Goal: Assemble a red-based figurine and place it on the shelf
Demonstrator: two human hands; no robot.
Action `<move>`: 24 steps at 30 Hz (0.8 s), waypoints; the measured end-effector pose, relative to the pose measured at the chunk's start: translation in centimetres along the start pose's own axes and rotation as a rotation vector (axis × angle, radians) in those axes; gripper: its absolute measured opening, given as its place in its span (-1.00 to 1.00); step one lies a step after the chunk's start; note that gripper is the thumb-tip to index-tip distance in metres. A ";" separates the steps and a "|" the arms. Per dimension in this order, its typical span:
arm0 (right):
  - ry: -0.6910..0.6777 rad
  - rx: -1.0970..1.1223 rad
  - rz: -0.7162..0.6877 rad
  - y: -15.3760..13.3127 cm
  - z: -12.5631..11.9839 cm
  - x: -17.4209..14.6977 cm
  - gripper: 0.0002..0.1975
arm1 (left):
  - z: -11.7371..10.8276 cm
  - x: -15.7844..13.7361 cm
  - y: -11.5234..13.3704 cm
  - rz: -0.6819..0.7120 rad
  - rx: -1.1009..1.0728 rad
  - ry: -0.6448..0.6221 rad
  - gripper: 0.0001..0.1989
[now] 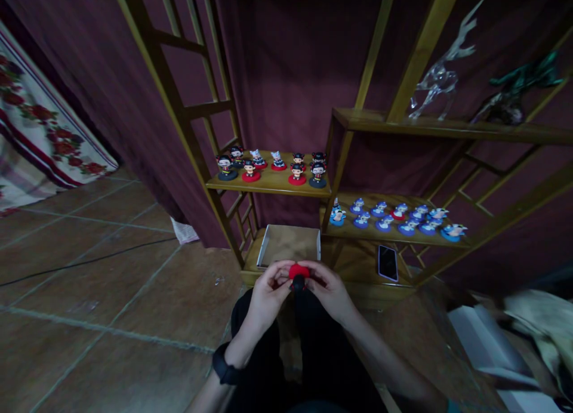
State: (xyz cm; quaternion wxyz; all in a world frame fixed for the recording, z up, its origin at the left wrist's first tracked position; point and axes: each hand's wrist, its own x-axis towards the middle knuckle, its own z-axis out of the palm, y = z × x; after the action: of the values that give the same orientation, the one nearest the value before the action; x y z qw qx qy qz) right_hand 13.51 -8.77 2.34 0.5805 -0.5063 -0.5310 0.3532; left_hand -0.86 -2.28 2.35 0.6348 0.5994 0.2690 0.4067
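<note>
Between my two hands is a small figurine (298, 274) with a red base and a black-haired head. My left hand (274, 287) grips it from the left, fingers curled at the base. From the other side my right hand (326, 286) pinches the same piece. The figurine's front is hidden by its tilt. Just beyond my hands lies an open shallow cardboard box (290, 241). Above the box, a wooden shelf (273, 183) carries several similar figurines, among them a red-based one (296, 173) and a dark-based one (317, 173).
On the lower right shelf stand several blue and purple figurines (384, 222), and a phone (387, 262) lies below them. A clear deer ornament (441, 79) occupies the upper right shelf. White boxes (487, 341) rest on the floor at right; a black cable (89, 261) crosses the tiles at left.
</note>
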 end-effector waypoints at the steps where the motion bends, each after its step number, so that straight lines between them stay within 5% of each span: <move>1: -0.005 -0.063 -0.046 -0.3 -0.2 -0.1 -0.71 | 0.0 -0.2 0.2 0.023 0.044 0.004 -0.68; 11: -0.073 -0.267 -0.326 -1.7 -1.7 -0.4 -0.75 | 0.9 -1.6 2.6 0.188 0.409 0.020 -0.83; 24: -0.266 -0.270 -0.339 -4.2 -3.2 0.7 -0.72 | 1.1 -1.5 4.5 0.022 0.183 -0.037 -0.80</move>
State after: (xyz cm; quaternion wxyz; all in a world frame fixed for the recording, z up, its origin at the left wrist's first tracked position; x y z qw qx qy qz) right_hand 16.26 -9.77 6.79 0.4834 -0.4321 -0.7224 0.2403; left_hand -1.64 -4.36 6.67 0.5776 0.6654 0.2866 0.3761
